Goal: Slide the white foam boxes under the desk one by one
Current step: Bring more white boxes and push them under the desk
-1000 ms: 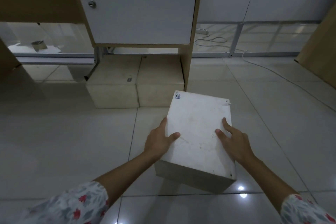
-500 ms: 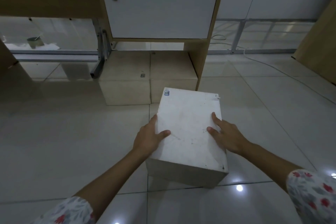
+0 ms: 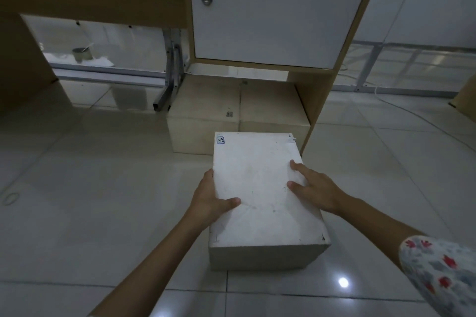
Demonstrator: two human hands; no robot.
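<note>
Since the earlier frame, the white rectangular foam box (image 3: 260, 188) under the hands is sitting squarer to the desk, its far edge now lying just in front of the two matching foam boxes already parked beneath the desk: the left parked box (image 3: 203, 121) and the right parked box (image 3: 273, 110). It is resting on the glossy tiled floor (image 3: 90, 201), not yet under the desk.

The left hand (image 3: 211, 201) is clasping the box's left edge, thumb hooked over the top face and fingers running down the side. The right hand (image 3: 314, 188) is lying on the top near the right edge with its fingers spread fairly straight; it is pressing, not gripping. Judged from this hold, one hand is steering while the other is bearing down and pushing forward.

The parked pair is occupying the bay below the white lockable cabinet door (image 3: 270, 8), beside the wooden side panel (image 3: 316, 100). The open gap appears to be left of them, by the metal bracket leg (image 3: 170, 80), so the box is likely needing a leftward correction.
</note>
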